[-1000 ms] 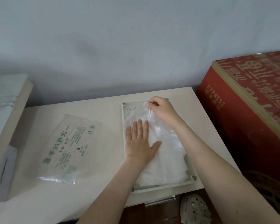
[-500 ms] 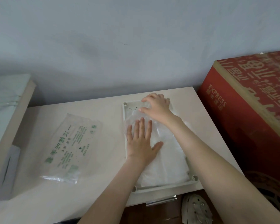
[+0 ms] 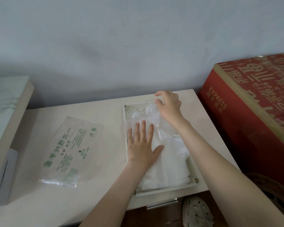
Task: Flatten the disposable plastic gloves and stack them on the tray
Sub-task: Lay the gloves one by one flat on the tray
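**Clear film gloves pressed flat in a cream tray**

Cream and rectangular, the plastic tray (image 3: 132,110) sits on the right part of the pale beige tabletop (image 3: 97,195), its near end close to the table's near edge. It holds a stack of clear disposable plastic gloves (image 3: 169,163) that fills most of its floor; small holes show in the bare far-left corner.

The left hand (image 3: 141,145) lies flat on the stack's left side, fingers straight and spread, pointing away. The right hand (image 3: 170,105) rests at the far end of the top glove with fingers bent; whether it pinches the film cannot be told.

A clear, green-printed plastic glove packet (image 3: 72,151) lies well to the left, bare tabletop between it and the tray. A red printed cardboard box (image 3: 252,122) stands just beyond the table's right edge.
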